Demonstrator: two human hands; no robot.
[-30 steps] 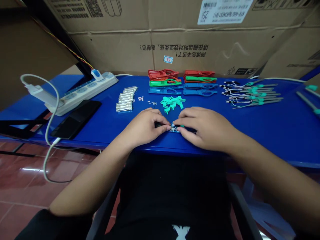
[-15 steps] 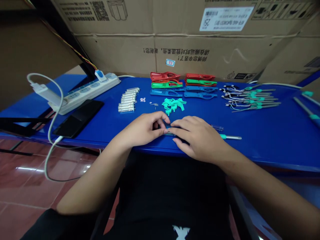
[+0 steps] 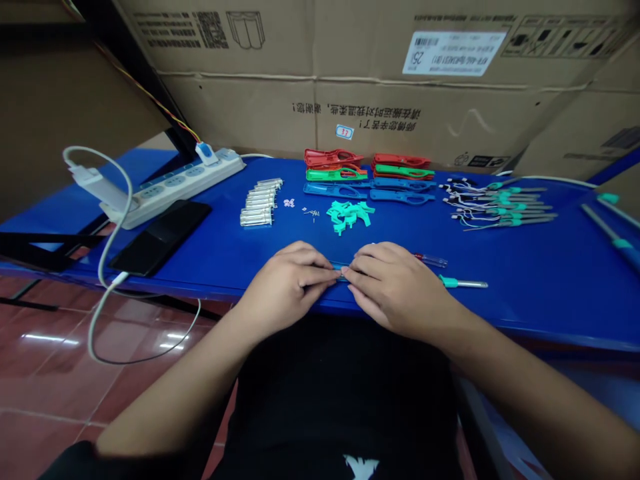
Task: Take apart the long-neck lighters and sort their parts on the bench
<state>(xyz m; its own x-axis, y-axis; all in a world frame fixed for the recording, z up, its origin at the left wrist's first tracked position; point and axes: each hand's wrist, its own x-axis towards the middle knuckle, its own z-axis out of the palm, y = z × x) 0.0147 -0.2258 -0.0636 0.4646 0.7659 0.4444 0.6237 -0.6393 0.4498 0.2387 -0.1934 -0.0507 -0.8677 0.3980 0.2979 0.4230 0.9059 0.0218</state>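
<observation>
My left hand (image 3: 287,290) and my right hand (image 3: 395,290) meet at the fingertips near the table's front edge. Both pinch a small thin part (image 3: 343,273), which their fingers mostly hide. Past my right hand lie a clear tube with a red tip (image 3: 430,260) and a metal rod with a teal collar (image 3: 463,283). I cannot tell if either joins the pinched part. A heap of teal plastic pieces (image 3: 350,217) sits beyond my hands, with red, green and blue plastic handles (image 3: 333,175) behind it.
On the blue table (image 3: 525,280) are silver tubes (image 3: 259,203), tiny screws (image 3: 310,212), and wired teal-banded rods (image 3: 500,210). A power strip (image 3: 175,187) and black phone (image 3: 160,239) are at left, with a white cable (image 3: 107,267) hanging over the edge. Cardboard boxes (image 3: 340,80) stand behind.
The red-tipped tube and teal-collared rod have come into view right of my right hand. My hands sit lower in the picture, and the camera view has shifted slightly.
</observation>
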